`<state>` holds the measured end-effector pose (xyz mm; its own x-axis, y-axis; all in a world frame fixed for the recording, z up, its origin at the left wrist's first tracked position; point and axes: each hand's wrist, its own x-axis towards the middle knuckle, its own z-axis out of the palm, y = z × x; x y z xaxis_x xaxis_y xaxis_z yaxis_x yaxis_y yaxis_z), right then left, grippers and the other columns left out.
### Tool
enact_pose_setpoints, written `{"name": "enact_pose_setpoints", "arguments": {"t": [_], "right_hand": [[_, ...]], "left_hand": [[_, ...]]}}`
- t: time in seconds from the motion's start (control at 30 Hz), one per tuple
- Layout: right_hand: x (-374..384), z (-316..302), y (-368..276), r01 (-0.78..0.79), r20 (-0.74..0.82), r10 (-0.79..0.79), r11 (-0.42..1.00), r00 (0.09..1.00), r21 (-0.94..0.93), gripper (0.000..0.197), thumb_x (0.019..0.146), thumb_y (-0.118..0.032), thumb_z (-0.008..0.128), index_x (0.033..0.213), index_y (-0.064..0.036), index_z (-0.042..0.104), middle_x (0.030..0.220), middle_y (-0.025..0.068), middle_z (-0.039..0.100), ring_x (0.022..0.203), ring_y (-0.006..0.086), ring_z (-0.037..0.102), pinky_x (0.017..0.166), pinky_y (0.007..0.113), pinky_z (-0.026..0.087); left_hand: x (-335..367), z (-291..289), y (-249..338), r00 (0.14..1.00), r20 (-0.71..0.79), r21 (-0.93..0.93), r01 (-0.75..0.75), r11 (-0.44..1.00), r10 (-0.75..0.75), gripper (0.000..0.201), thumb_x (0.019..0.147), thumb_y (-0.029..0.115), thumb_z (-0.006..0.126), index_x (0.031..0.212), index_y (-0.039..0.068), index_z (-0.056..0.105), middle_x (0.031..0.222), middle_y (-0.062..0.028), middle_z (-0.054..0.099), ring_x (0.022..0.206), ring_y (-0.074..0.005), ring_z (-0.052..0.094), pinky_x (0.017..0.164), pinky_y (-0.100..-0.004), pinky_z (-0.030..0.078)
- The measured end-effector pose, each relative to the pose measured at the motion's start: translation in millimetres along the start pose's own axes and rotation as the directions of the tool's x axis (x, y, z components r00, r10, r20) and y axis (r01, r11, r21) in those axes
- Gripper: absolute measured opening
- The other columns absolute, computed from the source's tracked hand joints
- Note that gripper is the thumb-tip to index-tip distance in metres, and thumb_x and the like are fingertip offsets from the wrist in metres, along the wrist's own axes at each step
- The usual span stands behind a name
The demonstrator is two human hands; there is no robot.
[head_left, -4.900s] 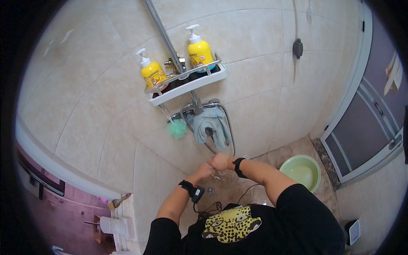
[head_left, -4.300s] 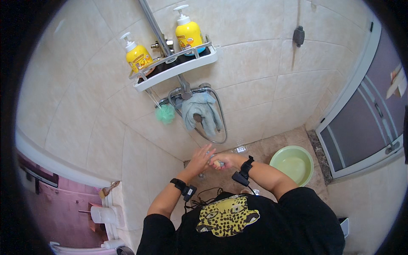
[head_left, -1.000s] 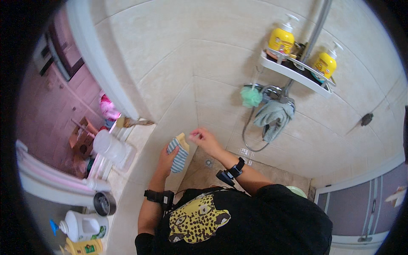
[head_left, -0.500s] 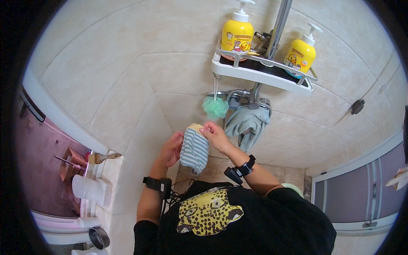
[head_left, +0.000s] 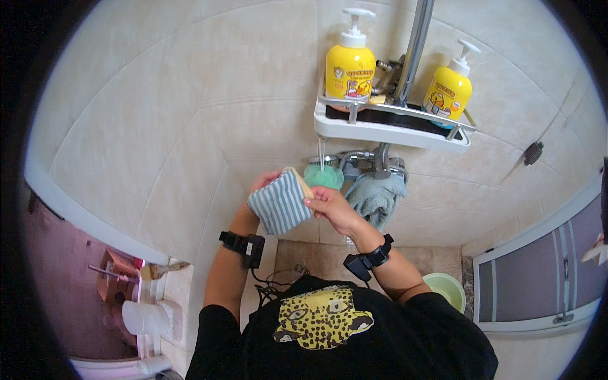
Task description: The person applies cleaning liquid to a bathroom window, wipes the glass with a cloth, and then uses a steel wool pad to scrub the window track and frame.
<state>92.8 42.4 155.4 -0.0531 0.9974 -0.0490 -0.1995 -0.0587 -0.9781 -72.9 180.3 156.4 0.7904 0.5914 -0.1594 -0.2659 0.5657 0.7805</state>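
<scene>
A bath mitt point(head_left: 278, 204) in blue-and-white striped cloth, with a pale yellow band along its opening, is held up in front of the wall. My right hand point(head_left: 332, 208) pinches the yellow edge between thumb and fingers. Behind the mitt's upper left side, my left hand point(head_left: 263, 181) grips it, most of its fingers covered by the cloth. Just beyond the mitt hangs a green mesh bath puff point(head_left: 324, 179) on a white cord, close to my right hand. Black straps with small boxes circle both my forearms.
Above hangs a white shelf point(head_left: 392, 132) bearing two yellow pump bottles point(head_left: 350, 69). A grey-blue towel point(head_left: 378, 193) drapes over the shower tap. At right, a pale green basin point(head_left: 446, 288) sits near the cabinet point(head_left: 538, 272). A brush point(head_left: 166, 270) lies on the left ledge beside white containers.
The mitt has swung up and leftward, its striped face turning broad toward me. My left hand has moved up behind it. My right hand keeps its pinch on the yellow edge. The view has shifted slightly.
</scene>
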Motion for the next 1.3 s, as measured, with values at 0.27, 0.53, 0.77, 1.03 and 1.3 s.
{"name": "enact_pose_setpoints", "arguments": {"t": [0.27,0.53,0.77,1.03,1.3], "right_hand": [[40.8,10.2,-52.2,0.485,-0.481,-0.3,0.814,0.824,0.322,0.015,0.088,-0.012,0.059,0.101,-0.0072,0.054,0.087,-0.0031,0.059,0.077,0.0056,0.054,0.062,0.021,0.047],[56.0,-1.9,-2.7,0.461,-0.664,-0.214,0.86,0.717,0.22,0.012,0.088,-0.011,0.059,0.099,-0.0072,0.056,0.087,0.0005,0.059,0.075,0.0098,0.056,0.062,0.024,0.049],[18.8,-26.8,10.5,0.384,-0.668,-0.33,0.921,0.667,-0.071,0.019,0.087,-0.011,0.06,0.105,-0.0073,0.056,0.095,0.0035,0.06,0.086,0.0138,0.059,0.07,0.029,0.051],[6.2,-0.8,61.2,0.534,-0.281,-0.821,0.545,0.498,-0.646,0.027,0.087,-0.003,0.055,0.114,-0.0017,0.048,0.118,0.0106,0.049,0.105,0.0198,0.047,0.092,0.033,0.038],[53.8,158.8,118.5,0.279,0.394,-0.176,0.935,0.902,-0.221,0.052,0.074,-0.008,0.072,0.119,-0.0057,0.047,0.117,0.0105,0.05,0.091,0.015,0.051,0.07,0.026,0.045]], "left_hand": [[111.2,46.1,50.2,0.847,0.501,0.071,-0.244,0.967,0.177,0.028,0.09,0.021,0.051,0.109,0.001,0.056,0.101,-0.0099,0.064,0.086,-0.0169,0.061,0.077,-0.0297,0.052],[112.1,49.5,51.1,0.854,0.515,0.643,-0.439,0.628,0.069,0.037,0.083,0.024,0.061,0.111,0.0,0.055,0.103,-0.0102,0.063,0.087,-0.0181,0.06,0.073,-0.0297,0.049],[128.3,7.5,-42.7,0.852,0.367,0.464,-0.515,0.721,0.373,0.029,0.084,0.01,0.059,0.111,-0.001,0.056,0.106,-0.0094,0.06,0.079,-0.0144,0.059,0.063,-0.0272,0.051],[31.3,-112.2,-60.6,0.923,-0.141,0.553,-0.226,0.802,0.358,0.032,0.082,0.014,0.064,0.11,0.001,0.059,0.078,-0.0015,0.06,0.065,-0.0097,0.055,0.055,-0.0256,0.045],[-238.7,-134.9,-114.3,0.516,-0.651,0.696,0.115,0.708,0.556,0.037,0.088,0.023,0.06,0.121,0.007,0.056,0.104,-0.0094,0.064,0.093,-0.018,0.059,0.085,-0.0307,0.046]]}}
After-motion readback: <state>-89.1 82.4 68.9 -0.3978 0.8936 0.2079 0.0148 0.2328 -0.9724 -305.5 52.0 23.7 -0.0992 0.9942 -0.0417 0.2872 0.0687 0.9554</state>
